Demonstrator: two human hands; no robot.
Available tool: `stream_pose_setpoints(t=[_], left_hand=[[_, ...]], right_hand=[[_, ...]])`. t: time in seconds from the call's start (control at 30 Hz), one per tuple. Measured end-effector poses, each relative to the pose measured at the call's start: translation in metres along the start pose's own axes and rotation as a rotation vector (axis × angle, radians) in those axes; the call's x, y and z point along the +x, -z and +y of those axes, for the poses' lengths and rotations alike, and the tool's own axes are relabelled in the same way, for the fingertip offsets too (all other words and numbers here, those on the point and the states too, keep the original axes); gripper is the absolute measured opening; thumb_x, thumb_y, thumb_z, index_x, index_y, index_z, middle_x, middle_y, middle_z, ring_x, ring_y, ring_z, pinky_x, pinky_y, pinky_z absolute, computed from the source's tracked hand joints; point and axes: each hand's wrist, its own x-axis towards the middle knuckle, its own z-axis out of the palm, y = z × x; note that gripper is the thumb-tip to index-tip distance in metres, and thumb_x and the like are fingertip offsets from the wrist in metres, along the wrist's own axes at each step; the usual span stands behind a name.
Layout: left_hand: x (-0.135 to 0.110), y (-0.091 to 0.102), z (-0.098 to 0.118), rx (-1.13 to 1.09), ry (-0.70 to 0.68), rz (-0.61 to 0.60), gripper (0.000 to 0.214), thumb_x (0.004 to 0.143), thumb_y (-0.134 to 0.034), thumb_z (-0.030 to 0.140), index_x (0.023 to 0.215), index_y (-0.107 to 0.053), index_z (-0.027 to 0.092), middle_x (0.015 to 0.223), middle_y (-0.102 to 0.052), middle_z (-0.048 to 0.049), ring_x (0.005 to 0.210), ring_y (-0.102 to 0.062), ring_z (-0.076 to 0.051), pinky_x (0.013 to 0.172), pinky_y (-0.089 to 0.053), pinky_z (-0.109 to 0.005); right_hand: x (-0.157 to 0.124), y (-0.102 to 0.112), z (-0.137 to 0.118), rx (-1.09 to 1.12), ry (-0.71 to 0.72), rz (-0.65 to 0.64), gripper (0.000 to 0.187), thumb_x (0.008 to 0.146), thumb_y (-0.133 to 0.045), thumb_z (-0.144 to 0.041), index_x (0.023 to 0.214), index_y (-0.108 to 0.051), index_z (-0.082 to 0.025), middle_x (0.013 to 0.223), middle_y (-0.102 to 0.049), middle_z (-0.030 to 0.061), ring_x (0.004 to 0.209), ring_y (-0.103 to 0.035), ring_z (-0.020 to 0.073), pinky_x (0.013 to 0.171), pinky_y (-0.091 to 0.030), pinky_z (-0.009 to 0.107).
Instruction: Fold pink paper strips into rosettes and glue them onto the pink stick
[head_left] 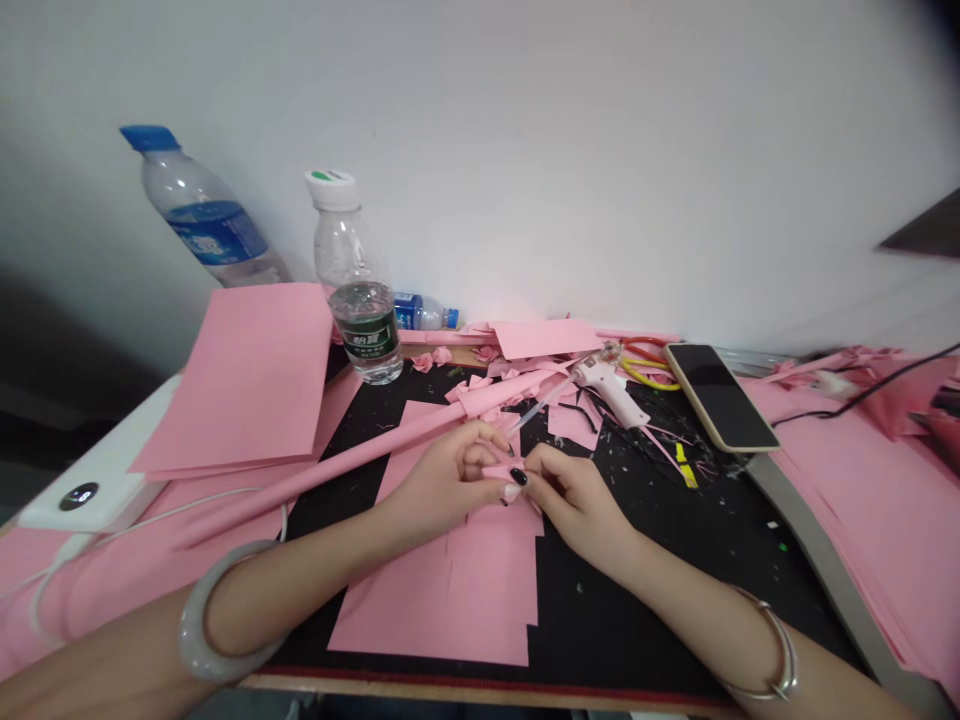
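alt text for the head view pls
The left hand and right hand pinch a small pink paper piece over a black mat strewn with pink scraps, beside a long pink paper roll. A white glue gun, a phone and a water bottle sit farther back.

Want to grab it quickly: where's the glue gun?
In the head view, the white glue gun lies on the black mat, beyond the right hand, left of the phone.

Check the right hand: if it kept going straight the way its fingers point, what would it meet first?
The right hand would most likely meet the small pink paper strip already pinched at its fingertips, then the left hand just beyond, though depth is hard to judge from this head view.
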Motion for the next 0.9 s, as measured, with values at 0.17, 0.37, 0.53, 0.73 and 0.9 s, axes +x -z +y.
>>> stream_pose_setpoints(t=[0.17, 0.37, 0.53, 0.73, 0.9], left_hand=[[-0.0010, -0.0035, 0.0053, 0.085, 0.007, 0.105, 0.027, 0.066, -0.063, -0.001, 0.083, -0.051, 0.017, 0.062, -0.056, 0.0081, 0.054, -0.056, -0.006, 0.051, -0.042, -0.015], [-0.0021, -0.0043, 0.0051, 0.102, -0.011, 0.120, 0.024, 0.067, -0.062, 0.001, 0.082, -0.051, 0.017, 0.060, -0.055, 0.0087, 0.054, -0.058, -0.006, 0.051, -0.044, -0.014], [-0.0033, -0.0035, 0.0039, 0.059, -0.005, 0.130, 0.023, 0.069, -0.064, 0.003, 0.081, -0.050, 0.017, 0.066, -0.059, 0.0060, 0.059, -0.064, -0.009, 0.056, -0.049, -0.018], [-0.0036, -0.0021, 0.0014, 0.169, -0.011, 0.098, 0.016, 0.069, -0.067, 0.009, 0.080, -0.058, 0.016, 0.070, -0.065, 0.0022, 0.064, -0.065, -0.011, 0.057, -0.049, -0.019], [-0.0048, -0.0018, 0.0014, 0.319, 0.061, 0.060, 0.007, 0.075, -0.065, 0.018, 0.069, -0.066, 0.014, 0.069, -0.068, -0.0013, 0.066, -0.066, -0.013, 0.058, -0.050, -0.019]], right_hand=[[-0.0007, -0.0018, -0.0036, 0.018, -0.008, 0.175, 0.013, 0.079, -0.059, -0.014, 0.084, -0.049, -0.021, 0.067, -0.043, -0.0052, 0.054, -0.039, 0.0096, 0.049, -0.030, 0.022], [-0.0018, -0.0027, -0.0060, 0.012, 0.040, 0.194, 0.017, 0.076, -0.059, -0.008, 0.086, -0.054, -0.021, 0.074, -0.045, -0.0033, 0.056, -0.039, 0.0096, 0.050, -0.031, 0.022], [-0.0023, -0.0027, -0.0063, 0.022, 0.073, 0.196, 0.015, 0.078, -0.060, -0.009, 0.087, -0.056, -0.021, 0.074, -0.048, -0.0026, 0.056, -0.040, 0.0100, 0.050, -0.031, 0.023], [-0.0002, -0.0027, -0.0060, 0.054, 0.147, 0.180, 0.014, 0.080, -0.060, -0.009, 0.086, -0.066, -0.020, 0.078, -0.054, 0.0009, 0.063, -0.047, 0.0123, 0.055, -0.036, 0.025], [-0.0023, -0.0040, -0.0051, 0.106, 0.126, 0.210, 0.012, 0.081, -0.060, -0.011, 0.072, -0.063, -0.019, 0.073, -0.053, 0.0007, 0.065, -0.051, 0.0139, 0.056, -0.038, 0.026]])
